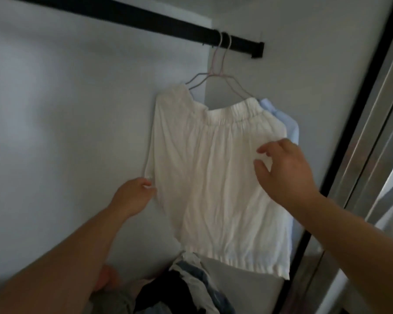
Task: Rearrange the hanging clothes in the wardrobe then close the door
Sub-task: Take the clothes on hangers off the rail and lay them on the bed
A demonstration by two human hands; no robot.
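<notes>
Wardrobe interior, seen from our head camera, with the black rail [127,18] taken as our landmark: a flat, matte bar of rectangular section running across smooth pale walls and ending in a squared bracket. Near that bracket end, two thin wire hangers [221,64], pinkish-white and gently curved, hook over the rail side by side. Below the rail hangs the white garment [213,177], a soft, finely crinkled fabric with a gathered elastic band along its upper edge and a stitched hem at the bottom; it falls in loose vertical folds, slightly tilted. Behind it, farther toward the bracket end of the rail, we see a strip of a pale blue garment [292,130], smooth in texture, mostly hidden. Our left hand [132,196], well below the rail, meets the white garment's side edge with thumb and fingertips closed on the fabric in a light pinch. Our right hand [286,171], below the bracket end, lies spread against the cloth, fingers relaxed and parted, gripping nothing. Far beneath the rail, on the wardrobe floor, lies a rumpled heap of clothes [191,288] in dark, grey-blue and white cloth. Beyond the bracket end stands the door [372,137], a dark frame edging a glossy, reflective panel.
</notes>
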